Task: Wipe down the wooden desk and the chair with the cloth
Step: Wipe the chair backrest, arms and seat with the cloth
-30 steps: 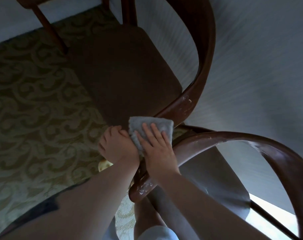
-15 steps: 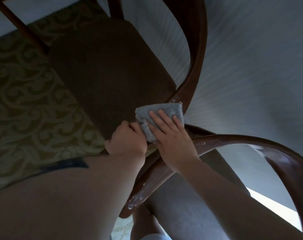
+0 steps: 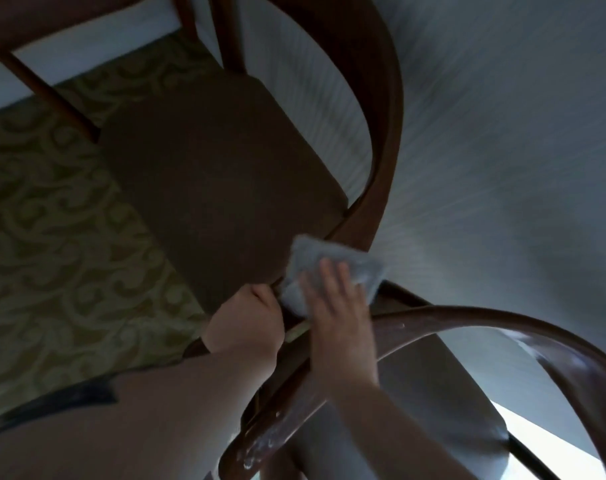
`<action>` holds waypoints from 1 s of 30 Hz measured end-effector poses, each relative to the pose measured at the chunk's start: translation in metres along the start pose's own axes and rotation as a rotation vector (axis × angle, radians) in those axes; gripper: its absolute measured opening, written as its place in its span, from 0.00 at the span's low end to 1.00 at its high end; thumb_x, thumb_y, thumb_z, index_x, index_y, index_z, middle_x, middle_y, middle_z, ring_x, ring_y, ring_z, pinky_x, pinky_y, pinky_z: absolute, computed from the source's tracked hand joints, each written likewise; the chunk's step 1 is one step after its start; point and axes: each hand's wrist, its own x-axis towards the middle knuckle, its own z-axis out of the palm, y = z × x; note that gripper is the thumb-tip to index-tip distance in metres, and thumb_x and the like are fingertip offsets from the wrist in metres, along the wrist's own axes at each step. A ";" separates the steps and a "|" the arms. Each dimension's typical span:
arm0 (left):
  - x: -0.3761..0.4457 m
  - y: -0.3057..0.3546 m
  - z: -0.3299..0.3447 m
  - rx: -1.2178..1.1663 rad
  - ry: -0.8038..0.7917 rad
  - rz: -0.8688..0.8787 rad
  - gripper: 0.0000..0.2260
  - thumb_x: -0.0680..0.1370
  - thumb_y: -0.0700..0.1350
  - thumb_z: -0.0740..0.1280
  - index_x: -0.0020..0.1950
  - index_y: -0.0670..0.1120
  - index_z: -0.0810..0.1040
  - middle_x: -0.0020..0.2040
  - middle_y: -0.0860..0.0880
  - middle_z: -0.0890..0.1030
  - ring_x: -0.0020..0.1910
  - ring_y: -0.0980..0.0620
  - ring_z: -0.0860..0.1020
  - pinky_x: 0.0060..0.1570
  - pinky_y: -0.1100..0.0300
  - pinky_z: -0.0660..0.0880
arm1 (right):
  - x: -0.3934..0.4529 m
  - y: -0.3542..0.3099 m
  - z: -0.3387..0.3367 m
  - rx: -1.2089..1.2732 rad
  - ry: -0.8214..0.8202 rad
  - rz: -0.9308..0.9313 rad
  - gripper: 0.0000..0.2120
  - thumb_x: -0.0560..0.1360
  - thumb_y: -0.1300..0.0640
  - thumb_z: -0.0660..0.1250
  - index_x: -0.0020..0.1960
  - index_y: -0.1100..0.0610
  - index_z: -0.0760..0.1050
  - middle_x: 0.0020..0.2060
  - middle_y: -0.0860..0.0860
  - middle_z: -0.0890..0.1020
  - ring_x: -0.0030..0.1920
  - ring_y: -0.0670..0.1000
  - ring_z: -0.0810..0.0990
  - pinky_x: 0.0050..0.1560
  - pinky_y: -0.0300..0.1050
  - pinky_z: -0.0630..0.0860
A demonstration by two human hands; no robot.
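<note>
Patterned green carpet (image 3: 52, 237) below; chair (image 3: 386, 140), curved wooden rail meeting the seat's near corner; grey cloth (image 3: 332, 265) lying on that rail under my right hand (image 3: 339, 306), fingers flat; my left hand (image 3: 249, 323) clasping the frame beside it; best: follow the curve with even pressure

A folded grey cloth (image 3: 332, 271) lies pressed against the curved dark wooden armrest of the chair (image 3: 386, 140), just beside the near corner of its dark brown padded seat.
</note>
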 end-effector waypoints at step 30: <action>0.016 -0.055 -0.013 -0.047 -0.038 0.615 0.18 0.83 0.54 0.45 0.52 0.51 0.74 0.38 0.54 0.77 0.39 0.51 0.79 0.40 0.53 0.77 | 0.022 -0.008 0.001 0.059 0.015 0.087 0.22 0.81 0.57 0.57 0.75 0.50 0.64 0.77 0.52 0.61 0.78 0.54 0.51 0.76 0.62 0.49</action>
